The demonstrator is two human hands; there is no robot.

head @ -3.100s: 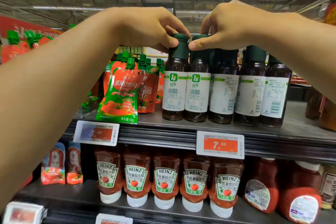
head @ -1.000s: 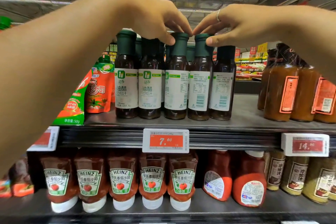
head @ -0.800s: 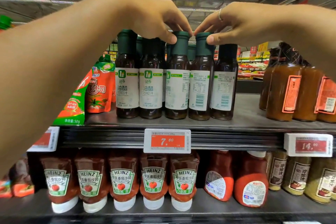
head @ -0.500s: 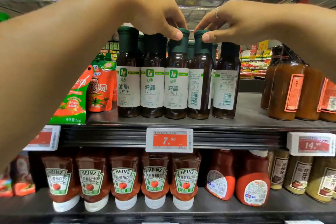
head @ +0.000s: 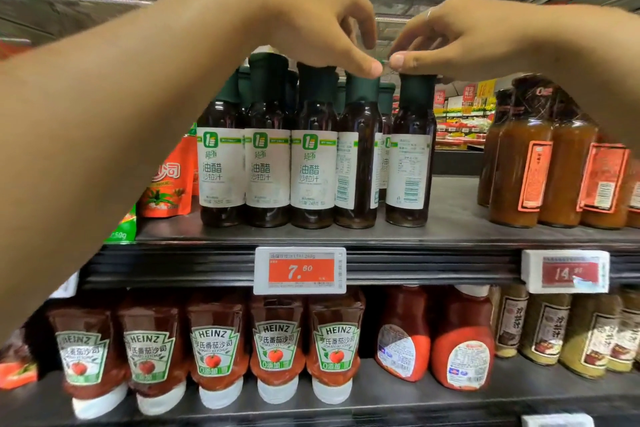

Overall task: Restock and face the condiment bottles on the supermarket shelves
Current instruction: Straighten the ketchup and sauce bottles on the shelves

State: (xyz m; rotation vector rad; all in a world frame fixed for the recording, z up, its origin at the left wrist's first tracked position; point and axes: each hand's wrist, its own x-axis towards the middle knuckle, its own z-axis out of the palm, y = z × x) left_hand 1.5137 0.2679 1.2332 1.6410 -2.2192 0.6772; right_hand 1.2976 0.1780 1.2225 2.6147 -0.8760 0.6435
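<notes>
On upper shelf, hands grip dark glass bottles' green caps.

A: The left hand is covering the cap tops, and the red pouch is hiding behind the forearm.
B: The right-hand orange bottles are running off frame.

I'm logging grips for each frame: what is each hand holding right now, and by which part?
Left hand: fourth dark dressing bottle, fingertips on its green cap. Right hand: fifth bottle, by its cap top. Both stand on the shelf.
</notes>
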